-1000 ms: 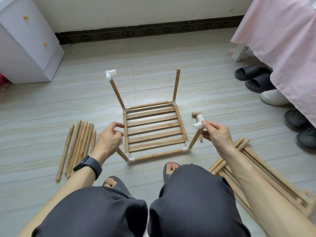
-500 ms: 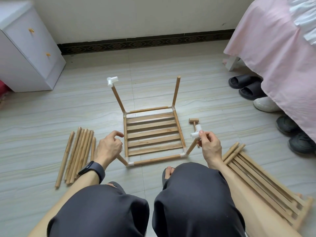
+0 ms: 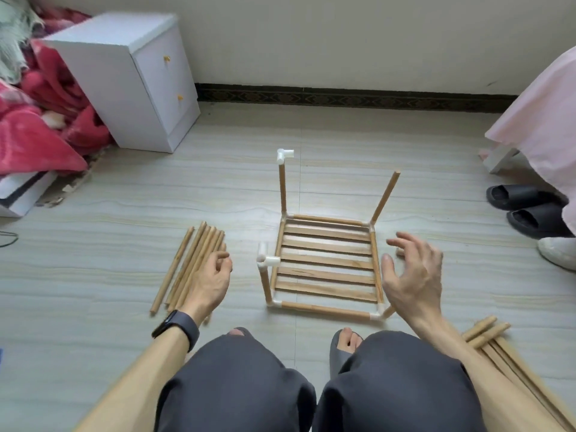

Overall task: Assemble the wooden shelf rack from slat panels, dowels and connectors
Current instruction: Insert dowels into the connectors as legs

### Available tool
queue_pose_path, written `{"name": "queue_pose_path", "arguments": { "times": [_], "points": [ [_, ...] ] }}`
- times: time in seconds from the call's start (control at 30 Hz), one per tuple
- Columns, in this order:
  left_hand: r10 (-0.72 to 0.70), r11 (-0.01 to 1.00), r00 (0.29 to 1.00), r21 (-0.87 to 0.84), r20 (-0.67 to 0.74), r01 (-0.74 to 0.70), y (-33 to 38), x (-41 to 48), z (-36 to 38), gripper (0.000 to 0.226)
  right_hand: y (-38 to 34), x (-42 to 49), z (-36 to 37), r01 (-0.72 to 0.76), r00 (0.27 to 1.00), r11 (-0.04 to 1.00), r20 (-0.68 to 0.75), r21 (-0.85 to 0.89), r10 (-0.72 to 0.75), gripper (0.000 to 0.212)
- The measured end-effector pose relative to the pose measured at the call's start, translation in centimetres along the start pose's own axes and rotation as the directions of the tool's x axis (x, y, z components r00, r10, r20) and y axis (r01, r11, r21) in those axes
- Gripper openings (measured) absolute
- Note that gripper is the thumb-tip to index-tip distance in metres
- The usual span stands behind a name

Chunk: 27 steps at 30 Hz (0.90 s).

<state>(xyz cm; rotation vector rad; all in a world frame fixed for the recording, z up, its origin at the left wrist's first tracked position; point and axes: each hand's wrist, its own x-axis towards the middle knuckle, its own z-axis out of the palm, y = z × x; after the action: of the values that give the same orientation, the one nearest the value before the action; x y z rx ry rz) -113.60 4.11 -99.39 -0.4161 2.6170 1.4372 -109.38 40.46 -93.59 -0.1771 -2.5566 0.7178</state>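
A wooden slat panel lies flat on the floor with upright dowels plugged into its corner connectors. The far left dowel and the near left dowel each carry a white connector on top. The far right dowel has a bare top. My right hand covers the near right dowel and hovers with spread fingers, holding nothing. My left hand hangs loosely curled over a bundle of loose dowels, empty.
A second slat panel lies at the lower right beside my right forearm. A white drawer cabinet and red blankets stand at the back left. A pink-covered bed and shoes are on the right. My knees fill the foreground.
My right hand has let go of the connector on the near right dowel and opened. My left hand has left the near left dowel and moved over the dowel bundle. The view tilted up.
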Motion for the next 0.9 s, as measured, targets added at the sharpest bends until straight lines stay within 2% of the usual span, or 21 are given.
{"name": "queue_pose_path", "arguments": {
  "times": [0.1, 0.2, 0.3, 0.37, 0.43, 0.47, 0.6, 0.9],
  "points": [
    [-0.135, 0.979, 0.988, 0.143, -0.074, 0.144, -5.4, -1.4, -2.4, 0.029, -5.5, 1.6, 3.0, 0.15, 0.97, 0.985, 0.18, 0.091, -0.164, 0.027],
    [-0.297, 0.91, 0.952, 0.28, -0.072, 0.305, -10.5, -3.6, -3.8, 0.032, -10.2, 2.6, 6.1, 0.288, 0.887, 0.944, 0.327, 0.163, -0.327, 0.031],
    [-0.469, 0.8, 0.88, 0.384, -0.077, 0.46, -14.8, -6.5, -4.8, 0.042, -13.9, 3.0, 9.1, 0.426, 0.74, 0.877, 0.472, 0.222, -0.479, 0.042],
    [-0.547, 0.731, 0.832, 0.43, -0.094, 0.53, -17.0, -8.6, -4.9, 0.045, -14.9, 2.6, 10.7, 0.541, 0.606, 0.819, 0.587, 0.191, -0.537, 0.049],
    [-0.601, 0.692, 0.794, 0.434, -0.094, 0.576, -18.8, -10.5, -4.6, 0.047, -14.7, 1.6, 12.2, 0.644, 0.512, 0.752, 0.651, 0.141, -0.561, 0.046],
    [-0.616, 0.683, 0.783, 0.435, -0.089, 0.586, -19.5, -11.1, -4.3, 0.048, -14.3, 1.2, 12.6, 0.675, 0.498, 0.727, 0.649, 0.127, -0.576, 0.04],
    [-0.636, 0.681, 0.772, 0.462, -0.013, 0.568, -21.1, -12.2, -3.0, 0.051, -13.7, 1.0, 13.4, 0.641, 0.554, 0.756, 0.603, 0.132, -0.574, 0.023],
    [-0.586, 0.66, 0.81, 0.582, 0.005, 0.475, -21.5, -11.2, -1.2, 0.035, -14.1, 1.0, 13.0, 0.616, 0.522, 0.782, 0.691, 0.099, -0.499, 0.033]
  ]
}}
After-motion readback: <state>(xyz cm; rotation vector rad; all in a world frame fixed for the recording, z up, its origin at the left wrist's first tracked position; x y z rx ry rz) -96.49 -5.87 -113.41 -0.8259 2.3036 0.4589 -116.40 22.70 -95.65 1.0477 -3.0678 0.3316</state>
